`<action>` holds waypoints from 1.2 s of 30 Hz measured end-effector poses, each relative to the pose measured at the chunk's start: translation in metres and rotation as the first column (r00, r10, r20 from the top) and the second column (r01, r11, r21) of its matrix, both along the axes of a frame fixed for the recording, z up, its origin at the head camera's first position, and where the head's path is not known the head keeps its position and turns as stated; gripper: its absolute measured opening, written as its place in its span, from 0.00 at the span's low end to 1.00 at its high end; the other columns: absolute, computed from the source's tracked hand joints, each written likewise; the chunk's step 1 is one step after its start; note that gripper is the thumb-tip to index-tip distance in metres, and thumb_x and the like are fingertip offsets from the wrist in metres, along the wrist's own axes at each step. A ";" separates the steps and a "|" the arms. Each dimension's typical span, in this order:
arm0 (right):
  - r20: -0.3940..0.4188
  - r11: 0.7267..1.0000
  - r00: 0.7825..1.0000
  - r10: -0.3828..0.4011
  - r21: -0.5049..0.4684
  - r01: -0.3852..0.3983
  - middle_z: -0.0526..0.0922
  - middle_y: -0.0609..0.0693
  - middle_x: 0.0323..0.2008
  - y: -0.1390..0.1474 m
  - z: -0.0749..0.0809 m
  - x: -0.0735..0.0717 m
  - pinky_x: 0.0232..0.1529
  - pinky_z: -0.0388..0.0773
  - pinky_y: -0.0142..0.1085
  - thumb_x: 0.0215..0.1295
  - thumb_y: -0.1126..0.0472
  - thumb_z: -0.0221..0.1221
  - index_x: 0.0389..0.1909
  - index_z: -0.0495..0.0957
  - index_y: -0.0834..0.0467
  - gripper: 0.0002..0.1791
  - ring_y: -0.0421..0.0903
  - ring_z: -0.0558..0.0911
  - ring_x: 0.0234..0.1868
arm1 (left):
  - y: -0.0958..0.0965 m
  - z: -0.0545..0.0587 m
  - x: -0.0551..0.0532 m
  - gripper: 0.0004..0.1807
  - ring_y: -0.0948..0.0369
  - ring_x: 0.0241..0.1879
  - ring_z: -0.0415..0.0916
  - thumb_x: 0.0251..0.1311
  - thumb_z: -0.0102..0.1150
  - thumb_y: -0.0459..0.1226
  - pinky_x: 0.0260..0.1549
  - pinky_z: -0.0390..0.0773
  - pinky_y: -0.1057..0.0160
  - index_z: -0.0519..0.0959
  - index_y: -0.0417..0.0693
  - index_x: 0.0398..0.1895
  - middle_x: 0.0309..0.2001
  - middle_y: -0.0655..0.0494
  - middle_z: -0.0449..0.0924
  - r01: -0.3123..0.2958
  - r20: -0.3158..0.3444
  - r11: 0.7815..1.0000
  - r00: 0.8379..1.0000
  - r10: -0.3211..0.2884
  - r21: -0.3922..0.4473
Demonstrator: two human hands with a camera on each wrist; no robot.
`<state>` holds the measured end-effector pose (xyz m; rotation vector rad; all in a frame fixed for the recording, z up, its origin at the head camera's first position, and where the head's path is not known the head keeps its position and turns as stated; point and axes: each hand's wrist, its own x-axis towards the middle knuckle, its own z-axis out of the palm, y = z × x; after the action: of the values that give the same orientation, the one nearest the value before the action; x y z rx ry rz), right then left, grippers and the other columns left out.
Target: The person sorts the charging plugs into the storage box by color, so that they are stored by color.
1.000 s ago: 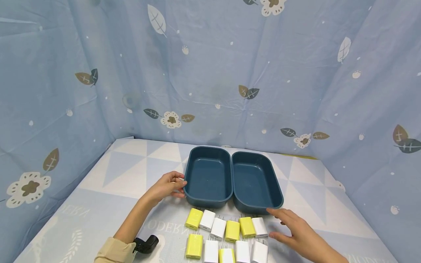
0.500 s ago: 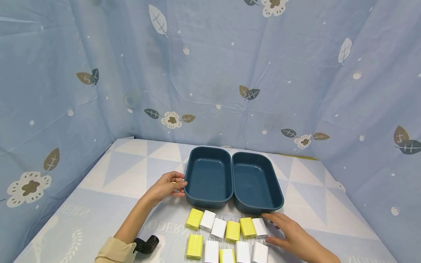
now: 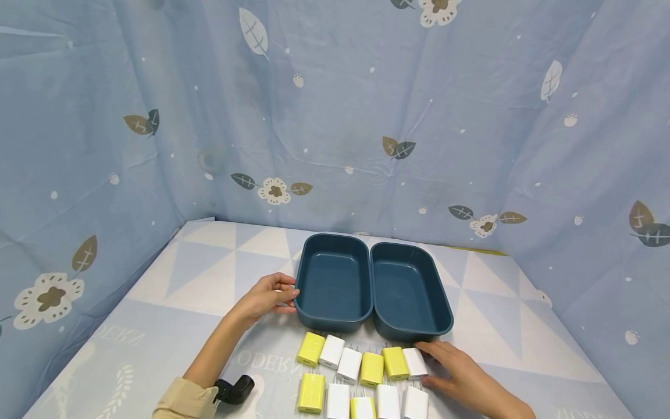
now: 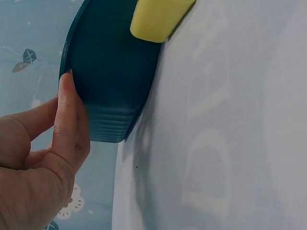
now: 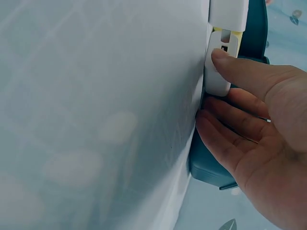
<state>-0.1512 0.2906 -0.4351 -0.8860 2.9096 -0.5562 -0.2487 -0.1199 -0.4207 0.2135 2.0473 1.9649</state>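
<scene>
Two dark blue rectangular bins stand side by side in the head view. My left hand (image 3: pixel 268 297) touches the outer left side of the left bin (image 3: pixel 335 324), thumb tip right at the rim; the left wrist view shows this bin's wall (image 4: pixel 110 76) with straight fingers on it. In front of the right bin (image 3: pixel 410 333), my right hand (image 3: pixel 463 377) pinches a white charger plug (image 3: pixel 415 364) at the right end of the back row. In the right wrist view the thumb lies on the port face of that white charger plug (image 5: pixel 217 81), fingers on its far side.
Several yellow and white charger plugs lie in two rows before the bins, including a yellow one (image 3: pixel 312 393) at the front left. A black curved object (image 3: pixel 237 390) is by the left sleeve (image 3: pixel 185 398). A patterned blue curtain (image 3: pixel 335 116) encloses the table.
My right hand has moved left and slightly down to the white charger plug at the end of the back row and taken hold of it. My left hand stays at the left bin.
</scene>
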 end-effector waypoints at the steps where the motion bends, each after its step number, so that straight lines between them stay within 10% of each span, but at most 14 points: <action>1: -0.014 1.000 1.000 0.006 -0.005 -0.006 0.75 0.47 0.52 0.000 -0.001 0.000 0.42 0.79 0.35 0.58 0.41 0.59 0.57 0.71 0.58 0.33 0.43 0.75 0.48 | 0.000 0.000 0.000 0.22 0.57 0.31 0.75 0.61 0.57 0.31 0.35 0.83 0.58 0.64 0.28 0.54 0.38 0.44 0.71 0.001 0.000 1.000 1.000 -0.001 0.000; 36: -0.029 0.997 0.998 -0.055 -0.052 0.053 0.75 0.42 0.46 0.005 0.004 0.006 0.37 0.78 0.33 0.52 0.42 0.64 0.51 0.73 0.55 0.29 0.38 0.75 0.40 | -0.001 -0.002 0.000 0.23 0.58 0.31 0.76 0.63 0.55 0.31 0.37 0.82 0.55 0.61 0.25 0.55 0.38 0.44 0.70 0.048 -0.029 0.999 0.998 -0.048 0.014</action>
<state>-0.1452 0.2952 -0.4306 -0.8314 2.9673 -0.6296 -0.2491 -0.1210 -0.4227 0.2925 2.0267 1.9592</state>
